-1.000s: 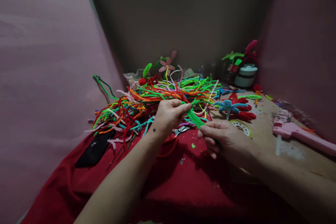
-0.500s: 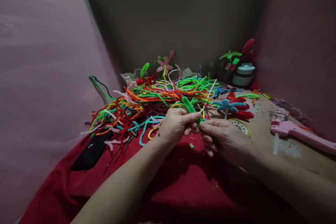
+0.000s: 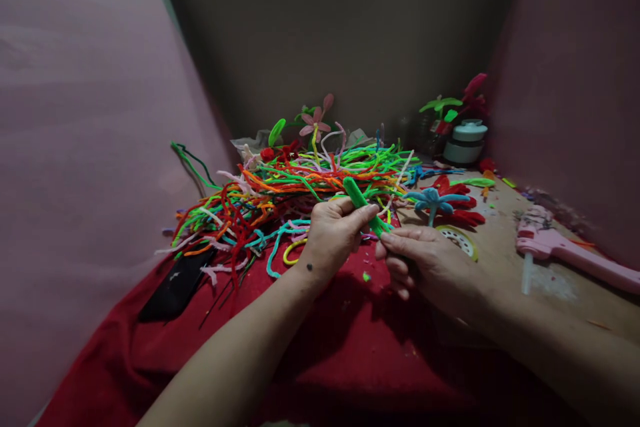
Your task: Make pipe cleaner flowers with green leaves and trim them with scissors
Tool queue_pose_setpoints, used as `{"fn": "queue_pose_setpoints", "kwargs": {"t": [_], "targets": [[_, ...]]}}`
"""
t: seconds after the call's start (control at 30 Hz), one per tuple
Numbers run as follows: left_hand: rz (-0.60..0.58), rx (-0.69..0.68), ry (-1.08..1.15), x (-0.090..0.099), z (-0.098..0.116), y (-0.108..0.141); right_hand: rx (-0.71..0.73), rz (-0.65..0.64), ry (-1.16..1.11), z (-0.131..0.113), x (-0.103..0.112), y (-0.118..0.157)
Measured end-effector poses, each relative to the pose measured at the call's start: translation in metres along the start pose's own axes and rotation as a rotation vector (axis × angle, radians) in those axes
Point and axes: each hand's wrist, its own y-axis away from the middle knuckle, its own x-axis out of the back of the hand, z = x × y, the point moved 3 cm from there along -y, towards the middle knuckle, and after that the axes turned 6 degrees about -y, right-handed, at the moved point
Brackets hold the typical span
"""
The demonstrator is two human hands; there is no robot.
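A fuzzy green strip (image 3: pixel 356 195) is held between both hands above the red cloth (image 3: pixel 345 340). My left hand (image 3: pixel 336 230) pinches it near its middle, with its rounded upper end pointing up and left. At its lower end, the thumb and fingers of my right hand (image 3: pixel 417 257) are closed on it; the part inside that hand is hidden. Behind the hands lies a large tangled heap of coloured pipe cleaners (image 3: pixel 300 180).
A blue fuzzy flower (image 3: pixel 434 201) and a yellow-rimmed roll (image 3: pixel 463 241) lie right of the hands. Farther right is a pink glue gun (image 3: pixel 575 253). A lidded jar (image 3: pixel 465 143) stands behind. A black flat object (image 3: pixel 173 290) rests at the left.
My left hand has shifted slightly along the green strip, away from my right fingers, so more of its lower part shows. The strip's upper end has moved slightly up and left.
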Motion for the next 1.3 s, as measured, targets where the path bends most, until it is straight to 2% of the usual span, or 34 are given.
{"fn": "queue_pose_setpoints", "kwargs": {"t": [0.23, 0.37, 0.57, 0.77, 1.03, 1.3], "targets": [[-0.126, 0.054, 0.064, 0.002, -0.008, -0.004, -0.034, -0.098, -0.170, -0.006, -0.002, -0.001], [-0.168, 0.076, 0.060, 0.001, -0.011, -0.004, -0.047, -0.073, -0.195, -0.006, -0.001, -0.003], [-0.145, 0.059, 0.087, 0.000, -0.013, -0.003, -0.082, -0.017, -0.236, -0.002, 0.004, -0.005], [-0.126, 0.048, 0.095, -0.002, -0.014, -0.002, -0.007, 0.015, -0.053, -0.006, 0.003, -0.004], [-0.029, 0.045, -0.022, -0.002, -0.004, 0.001, -0.029, 0.029, 0.027, -0.008, 0.002, -0.004], [-0.056, 0.046, 0.006, 0.000, -0.009, -0.002, -0.045, 0.058, 0.049, -0.012, 0.000, -0.002]]}}
